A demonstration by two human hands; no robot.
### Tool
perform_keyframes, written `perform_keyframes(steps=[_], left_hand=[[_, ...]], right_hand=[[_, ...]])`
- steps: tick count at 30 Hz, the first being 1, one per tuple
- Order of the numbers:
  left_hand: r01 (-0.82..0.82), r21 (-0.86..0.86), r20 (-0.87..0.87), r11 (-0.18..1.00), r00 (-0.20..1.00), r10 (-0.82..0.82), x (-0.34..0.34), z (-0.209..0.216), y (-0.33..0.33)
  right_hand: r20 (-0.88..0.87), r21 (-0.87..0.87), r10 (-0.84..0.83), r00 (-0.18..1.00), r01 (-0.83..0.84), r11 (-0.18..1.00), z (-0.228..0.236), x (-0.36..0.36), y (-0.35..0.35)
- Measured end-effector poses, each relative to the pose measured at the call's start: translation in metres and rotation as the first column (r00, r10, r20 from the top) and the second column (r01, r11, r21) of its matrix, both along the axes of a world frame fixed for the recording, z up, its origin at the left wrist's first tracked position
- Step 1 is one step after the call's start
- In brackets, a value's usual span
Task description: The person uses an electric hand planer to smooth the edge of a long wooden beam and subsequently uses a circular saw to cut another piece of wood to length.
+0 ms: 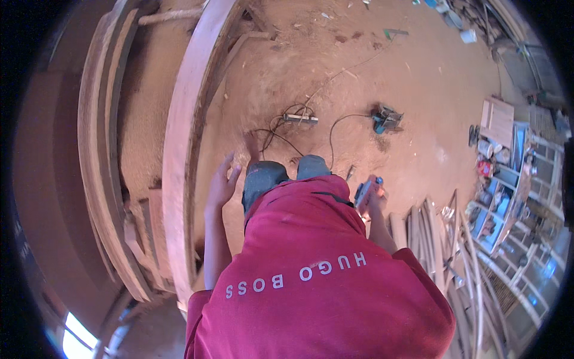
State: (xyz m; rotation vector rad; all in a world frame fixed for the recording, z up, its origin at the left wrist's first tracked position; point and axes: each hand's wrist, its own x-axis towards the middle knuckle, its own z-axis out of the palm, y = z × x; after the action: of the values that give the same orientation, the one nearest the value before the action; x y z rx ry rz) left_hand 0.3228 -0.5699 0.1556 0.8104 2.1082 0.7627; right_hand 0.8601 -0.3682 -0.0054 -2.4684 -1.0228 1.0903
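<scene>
My left hand (pixel 222 183) hangs in the air beside the long pale plank (pixel 179 149), its fingers apart and nothing in them. On the other side of my body, my right hand (pixel 375 198) is closed around a small grey and blue tool (pixel 361 191). What kind of tool it is cannot be made out, since the fingers cover part of it. A red shirt and dark trousers fill the lower middle.
A teal corded power tool (pixel 385 119) lies on the dirt floor, its cable running toward a power strip (pixel 301 118). Thick boards (pixel 95 137) stand along the left. Thin wood strips (pixel 424 233) and a blue shelf unit (pixel 505 191) with containers occupy the right.
</scene>
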Motion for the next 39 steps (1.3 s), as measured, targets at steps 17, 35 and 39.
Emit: perform_keyframes(steps=[17, 35, 39], left_hand=[[0.544, 0.068, -0.219, 0.836, 0.826, -0.519, -0.237, -0.014, 0.285], [0.035, -0.346, -0.398, 0.938, 0.9, -0.18, -0.481, -0.143, 0.586], [0.005, -0.454, -0.425, 0.891, 0.877, -0.222, -0.425, -0.162, 0.606]], right_hand=[[0.07, -0.373, -0.282, 0.957, 0.288, 0.882, 0.021, -0.163, -0.27], [-0.148, -0.045, -0.033, 0.988, 0.026, 0.999, -0.297, -0.278, 0.283], [-0.01, 0.039, 0.132, 0.991, -0.132, 0.99, -0.404, -0.269, 0.43]])
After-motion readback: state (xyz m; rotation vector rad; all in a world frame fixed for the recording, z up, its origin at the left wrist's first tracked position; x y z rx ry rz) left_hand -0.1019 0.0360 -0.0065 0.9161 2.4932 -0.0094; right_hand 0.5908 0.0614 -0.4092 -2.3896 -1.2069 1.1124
